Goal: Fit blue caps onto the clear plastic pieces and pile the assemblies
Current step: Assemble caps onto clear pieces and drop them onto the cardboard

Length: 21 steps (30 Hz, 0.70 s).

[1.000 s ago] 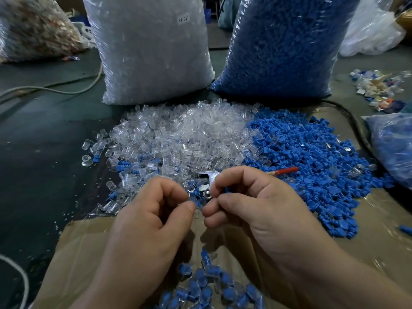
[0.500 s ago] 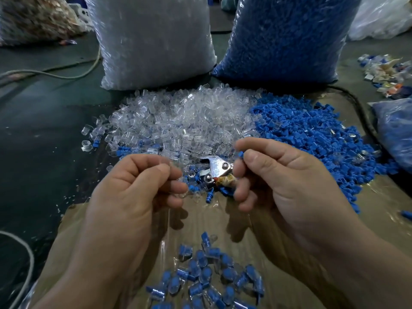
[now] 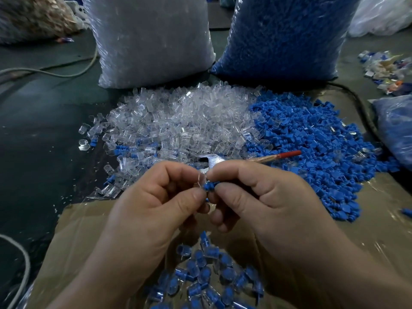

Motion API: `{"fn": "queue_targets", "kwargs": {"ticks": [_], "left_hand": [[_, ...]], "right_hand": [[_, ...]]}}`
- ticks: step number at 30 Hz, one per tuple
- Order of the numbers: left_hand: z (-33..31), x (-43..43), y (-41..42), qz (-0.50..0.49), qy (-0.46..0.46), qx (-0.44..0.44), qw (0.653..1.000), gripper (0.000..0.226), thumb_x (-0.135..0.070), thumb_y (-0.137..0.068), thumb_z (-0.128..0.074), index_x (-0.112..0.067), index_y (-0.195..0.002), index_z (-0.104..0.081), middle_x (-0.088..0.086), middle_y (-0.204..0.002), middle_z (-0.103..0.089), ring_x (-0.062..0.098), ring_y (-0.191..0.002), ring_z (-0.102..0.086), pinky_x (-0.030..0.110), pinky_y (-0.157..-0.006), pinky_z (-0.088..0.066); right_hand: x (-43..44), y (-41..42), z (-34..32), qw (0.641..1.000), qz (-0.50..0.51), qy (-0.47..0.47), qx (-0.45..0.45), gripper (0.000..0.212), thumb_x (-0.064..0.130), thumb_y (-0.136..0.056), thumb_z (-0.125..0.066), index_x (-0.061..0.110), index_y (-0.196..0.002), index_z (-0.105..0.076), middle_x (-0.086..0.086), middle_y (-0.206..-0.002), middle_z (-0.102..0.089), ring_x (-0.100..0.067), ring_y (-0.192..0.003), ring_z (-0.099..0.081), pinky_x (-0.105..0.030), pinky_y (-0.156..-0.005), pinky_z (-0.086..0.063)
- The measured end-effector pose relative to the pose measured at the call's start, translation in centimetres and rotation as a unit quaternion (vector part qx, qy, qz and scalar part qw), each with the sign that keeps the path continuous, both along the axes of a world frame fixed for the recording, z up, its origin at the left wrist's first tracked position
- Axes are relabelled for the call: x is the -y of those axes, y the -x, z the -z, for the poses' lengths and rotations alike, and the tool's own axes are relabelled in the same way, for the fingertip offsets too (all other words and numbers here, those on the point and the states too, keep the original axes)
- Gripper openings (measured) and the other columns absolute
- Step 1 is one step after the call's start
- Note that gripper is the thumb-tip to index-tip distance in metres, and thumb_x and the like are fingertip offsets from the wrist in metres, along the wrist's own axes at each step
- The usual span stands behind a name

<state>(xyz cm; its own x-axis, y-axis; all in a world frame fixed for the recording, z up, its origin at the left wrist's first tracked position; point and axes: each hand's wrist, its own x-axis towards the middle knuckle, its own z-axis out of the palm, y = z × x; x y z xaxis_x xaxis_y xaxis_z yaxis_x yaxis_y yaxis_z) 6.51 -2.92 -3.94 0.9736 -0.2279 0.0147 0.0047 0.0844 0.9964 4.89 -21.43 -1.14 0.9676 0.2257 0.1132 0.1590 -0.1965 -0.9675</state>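
My left hand [image 3: 153, 210] pinches a small clear plastic piece [image 3: 201, 179] between thumb and forefinger. My right hand [image 3: 263, 204] pinches a blue cap [image 3: 209, 187] whose tip meets the clear piece; the two hands touch at the fingertips over the cardboard. Behind them lies a heap of clear pieces [image 3: 178, 121], with a heap of blue caps [image 3: 312, 139] to its right. A pile of finished assemblies [image 3: 205, 277], blue inside clear, sits below my hands.
Pliers with a red-tipped handle [image 3: 287, 154] lie at the heaps' front edge. A tall clear-filled bag [image 3: 151, 39] and a blue-filled bag [image 3: 283, 34] stand behind. Brown cardboard [image 3: 73, 237] covers the near surface. A cable [image 3: 51, 72] crosses far left; scraps [image 3: 388, 72] lie far right.
My hands, apart half a second ago, have come back together, bringing the blue cap up against the clear piece. The view has shifted slightly.
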Motion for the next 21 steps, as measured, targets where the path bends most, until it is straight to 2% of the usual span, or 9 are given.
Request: {"fn": "queue_targets", "kwargs": {"ticks": [5,8,10,12,14,17,19,21], "left_hand": [[0.14,0.09,-0.02,0.003,-0.014,0.018,1.0,0.027,-0.036,-0.065,-0.08,-0.028,-0.09,-0.075,0.008,-0.082,-0.074,0.018,-0.071,-0.072,0.022,-0.061,-0.056],[0.2,0.32,0.04,-0.004,-0.033,0.041,0.999,0.027,-0.038,-0.065,-0.078,-0.03,-0.09,-0.075,0.007,-0.079,-0.074,0.015,-0.068,-0.071,0.022,-0.058,-0.055],[0.37,0.41,0.16,-0.022,-0.064,0.056,0.996,0.027,-0.042,-0.064,-0.077,-0.035,-0.09,-0.074,0.005,-0.08,-0.074,0.017,-0.069,-0.071,0.028,-0.06,-0.057],[0.48,0.34,0.3,-0.036,-0.113,0.075,0.99,0.031,-0.049,-0.064,-0.075,-0.039,-0.093,-0.072,0.002,-0.082,-0.073,0.023,-0.072,-0.07,0.043,-0.064,-0.059],[0.4,0.22,0.46,-0.033,-0.144,0.078,0.986,0.035,-0.053,-0.064,-0.074,-0.042,-0.096,-0.07,-0.002,-0.079,-0.071,0.024,-0.069,-0.068,0.048,-0.062,-0.058],[0.13,0.21,0.58,-0.017,-0.152,0.073,0.985,0.036,-0.054,-0.065,-0.071,-0.038,-0.097,-0.07,-0.002,-0.077,-0.07,0.021,-0.065,-0.066,0.036,-0.058,-0.058],[0.1,0.33,0.5,-0.029,-0.14,0.061,0.988,0.034,-0.054,-0.065,-0.07,-0.035,-0.093,-0.071,0.0,-0.074,-0.071,0.018,-0.063,-0.067,0.035,-0.058,-0.055],[0.05,0.53,0.43,-0.042,-0.145,0.05,0.987,0.029,-0.052,-0.064,-0.073,-0.034,-0.087,-0.071,0.001,-0.073,-0.073,0.018,-0.064,-0.069,0.039,-0.06,-0.056]], "right_hand": [[0.08,0.15,0.03,0.995,0.033,0.085,0.047,0.005,0.03,-0.088,-0.062,0.031,-0.093,-0.065,0.009,-0.075,-0.069,-0.01,-0.065,-0.067,-0.032,-0.057,-0.056],[0.19,0.1,0.02,0.978,0.044,0.172,0.112,0.006,0.036,-0.093,-0.059,0.032,-0.094,-0.062,0.018,-0.082,-0.064,-0.005,-0.076,-0.064,-0.027,-0.062,-0.052],[0.11,0.14,0.02,0.957,0.041,0.239,0.156,0.011,0.041,-0.093,-0.052,0.034,-0.097,-0.06,0.02,-0.086,-0.061,-0.003,-0.081,-0.06,-0.027,-0.065,-0.05],[-0.03,0.11,0.02,0.941,0.03,0.283,0.182,0.018,0.044,-0.094,-0.044,0.034,-0.1,-0.058,0.018,-0.089,-0.06,-0.006,-0.082,-0.059,-0.033,-0.066,-0.051],[-0.05,0.08,0.02,0.935,0.022,0.288,0.207,0.018,0.038,-0.095,-0.048,0.027,-0.102,-0.061,0.014,-0.091,-0.062,-0.012,-0.08,-0.06,-0.041,-0.064,-0.051],[-0.13,0.2,0.16,0.912,0.022,0.317,0.259,0.016,0.025,-0.09,-0.063,0.017,-0.104,-0.065,0.003,-0.097,-0.066,-0.021,-0.084,-0.062,-0.042,-0.063,-0.053],[-0.25,0.3,0.31,0.894,0.023,0.35,0.278,0.016,0.023,-0.091,-0.061,0.017,-0.105,-0.065,0.003,-0.097,-0.065,-0.018,-0.084,-0.06,-0.039,-0.061,-0.051],[-0.3,0.27,0.33,0.885,0.021,0.37,0.283,0.017,0.024,-0.092,-0.057,0.017,-0.106,-0.065,0.003,-0.097,-0.064,-0.018,-0.084,-0.058,-0.039,-0.06,-0.051]]}}
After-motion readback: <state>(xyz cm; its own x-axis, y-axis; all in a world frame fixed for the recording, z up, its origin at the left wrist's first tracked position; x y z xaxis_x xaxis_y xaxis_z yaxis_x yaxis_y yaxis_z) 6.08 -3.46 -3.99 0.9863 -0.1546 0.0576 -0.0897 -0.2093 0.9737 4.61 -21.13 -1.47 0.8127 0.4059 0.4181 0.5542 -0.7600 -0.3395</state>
